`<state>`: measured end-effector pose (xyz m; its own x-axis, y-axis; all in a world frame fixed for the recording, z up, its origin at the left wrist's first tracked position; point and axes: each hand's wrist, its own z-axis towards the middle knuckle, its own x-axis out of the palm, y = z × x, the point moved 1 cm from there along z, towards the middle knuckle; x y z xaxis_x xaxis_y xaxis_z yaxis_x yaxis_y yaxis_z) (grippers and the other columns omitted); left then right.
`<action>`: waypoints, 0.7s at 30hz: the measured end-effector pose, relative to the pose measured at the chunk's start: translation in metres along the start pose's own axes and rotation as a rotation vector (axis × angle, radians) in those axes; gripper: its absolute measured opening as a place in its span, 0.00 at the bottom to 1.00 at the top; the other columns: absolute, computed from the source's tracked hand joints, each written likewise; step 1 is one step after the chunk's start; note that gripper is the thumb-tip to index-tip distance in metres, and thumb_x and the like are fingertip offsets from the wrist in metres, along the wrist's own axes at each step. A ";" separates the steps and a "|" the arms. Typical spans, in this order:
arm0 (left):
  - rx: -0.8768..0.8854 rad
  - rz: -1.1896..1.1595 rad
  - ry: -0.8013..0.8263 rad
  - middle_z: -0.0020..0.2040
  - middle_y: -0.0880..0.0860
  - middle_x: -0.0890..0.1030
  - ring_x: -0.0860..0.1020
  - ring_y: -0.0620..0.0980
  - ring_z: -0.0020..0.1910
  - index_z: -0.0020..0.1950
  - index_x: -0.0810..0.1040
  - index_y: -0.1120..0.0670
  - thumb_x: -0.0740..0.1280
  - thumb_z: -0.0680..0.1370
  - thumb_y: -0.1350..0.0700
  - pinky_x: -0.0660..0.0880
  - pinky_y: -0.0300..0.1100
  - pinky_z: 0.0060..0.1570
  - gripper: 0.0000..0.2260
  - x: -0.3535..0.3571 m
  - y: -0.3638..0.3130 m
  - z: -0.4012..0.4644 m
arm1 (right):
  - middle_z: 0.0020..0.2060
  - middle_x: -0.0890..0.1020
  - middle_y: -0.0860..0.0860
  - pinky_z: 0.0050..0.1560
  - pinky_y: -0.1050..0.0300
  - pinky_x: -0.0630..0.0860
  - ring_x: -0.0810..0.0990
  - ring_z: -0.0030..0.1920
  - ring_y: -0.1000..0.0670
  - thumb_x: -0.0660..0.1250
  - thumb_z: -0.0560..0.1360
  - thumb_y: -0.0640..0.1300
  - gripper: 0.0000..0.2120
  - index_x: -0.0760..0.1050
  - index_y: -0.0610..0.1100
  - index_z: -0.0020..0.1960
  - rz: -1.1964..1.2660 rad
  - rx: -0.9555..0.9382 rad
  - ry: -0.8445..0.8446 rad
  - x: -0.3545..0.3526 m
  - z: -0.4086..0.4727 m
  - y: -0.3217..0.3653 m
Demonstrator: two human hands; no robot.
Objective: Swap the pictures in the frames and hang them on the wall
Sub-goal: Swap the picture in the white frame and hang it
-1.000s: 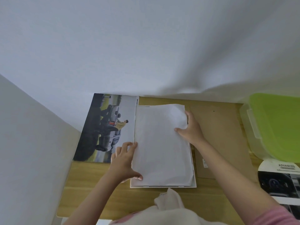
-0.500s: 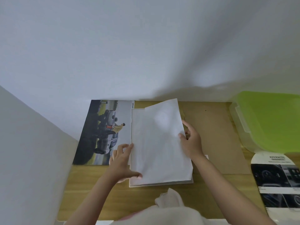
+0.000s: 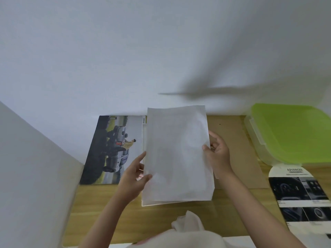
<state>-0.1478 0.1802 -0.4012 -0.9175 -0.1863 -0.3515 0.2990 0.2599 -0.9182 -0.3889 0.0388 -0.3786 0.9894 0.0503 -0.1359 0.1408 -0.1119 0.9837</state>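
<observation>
Holding a thin white sheet of paper (image 3: 177,154) by its two long sides, the hands stand apart: the left hand (image 3: 133,178) pinches the left edge between thumb and fingers, and the right hand (image 3: 217,154) grips the right edge with curled fingers. The sheet is lifted and tilted above a white picture frame (image 3: 148,203), which lies flat on the light wooden bench (image 3: 125,217). Just left of the frame lies a printed picture of a silver car (image 3: 114,149). A brown cardboard backing board (image 3: 238,151) lies to the right, near a clear plastic box with a green lid (image 3: 293,133) and a dark printed brochure (image 3: 302,197).
</observation>
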 end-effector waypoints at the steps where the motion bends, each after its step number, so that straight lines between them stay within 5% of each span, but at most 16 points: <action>1: 0.032 -0.008 0.002 0.42 0.53 0.77 0.76 0.52 0.42 0.72 0.62 0.43 0.71 0.73 0.62 0.77 0.44 0.49 0.32 0.000 -0.004 0.000 | 0.47 0.84 0.51 0.46 0.53 0.81 0.84 0.45 0.53 0.65 0.73 0.33 0.23 0.71 0.48 0.65 0.039 0.012 -0.016 -0.004 -0.002 0.002; 7: 0.150 0.026 0.079 0.41 0.57 0.73 0.71 0.59 0.42 0.67 0.64 0.32 0.66 0.75 0.65 0.74 0.48 0.44 0.32 0.001 -0.017 0.012 | 0.51 0.82 0.48 0.54 0.51 0.78 0.82 0.51 0.51 0.70 0.73 0.37 0.32 0.61 0.47 0.72 0.246 0.080 -0.143 -0.041 0.003 0.009; 10: 0.174 0.037 0.152 0.46 0.49 0.77 0.76 0.48 0.43 0.65 0.66 0.31 0.64 0.76 0.67 0.76 0.41 0.45 0.32 0.008 -0.031 0.015 | 0.58 0.80 0.50 0.55 0.55 0.78 0.80 0.57 0.53 0.73 0.71 0.38 0.29 0.67 0.50 0.68 0.215 0.013 -0.182 -0.068 0.005 0.012; 15: 0.176 0.096 0.300 0.66 0.43 0.73 0.70 0.46 0.67 0.69 0.66 0.37 0.62 0.77 0.66 0.68 0.46 0.67 0.29 0.031 -0.047 0.026 | 0.50 0.83 0.55 0.47 0.61 0.80 0.82 0.52 0.52 0.75 0.67 0.36 0.18 0.80 0.50 0.54 0.138 -0.055 -0.190 -0.121 -0.001 0.016; 21: 0.210 0.005 0.284 0.42 0.53 0.77 0.75 0.50 0.39 0.61 0.74 0.35 0.70 0.73 0.62 0.75 0.39 0.44 0.25 0.086 -0.074 0.026 | 0.49 0.83 0.51 0.45 0.58 0.81 0.83 0.48 0.50 0.75 0.68 0.36 0.14 0.81 0.50 0.50 0.148 -0.034 -0.303 -0.199 -0.024 0.004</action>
<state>-0.2420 0.1204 -0.3681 -0.9435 0.0933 -0.3180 0.3237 0.0540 -0.9446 -0.5865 0.0520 -0.3450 0.9651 -0.2616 -0.0155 -0.0009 -0.0626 0.9980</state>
